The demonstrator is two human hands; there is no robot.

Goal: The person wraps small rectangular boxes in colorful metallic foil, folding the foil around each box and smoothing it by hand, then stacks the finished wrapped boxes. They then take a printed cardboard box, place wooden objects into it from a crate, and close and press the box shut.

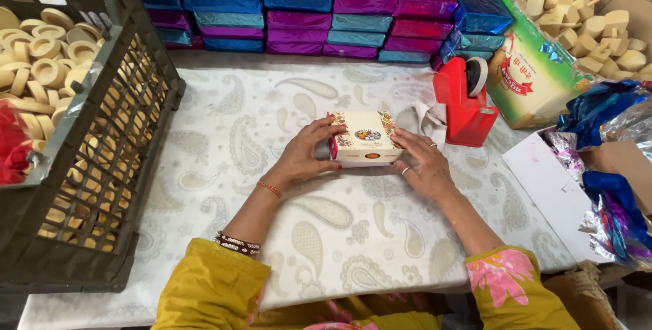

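Both hands, left hand (303, 157) and right hand (422, 163), have their fingers clamped on the small cream printed cardboard box (365, 139) resting mid-desk, seemingly squaring it, so wrapping likely calls for foil next

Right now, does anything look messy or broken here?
Nothing looks broken. Both hands, left and right, hold the small box flat on the table. The only untidy spot is the shiny wrappers, crumpled in a loose heap at the right edge.
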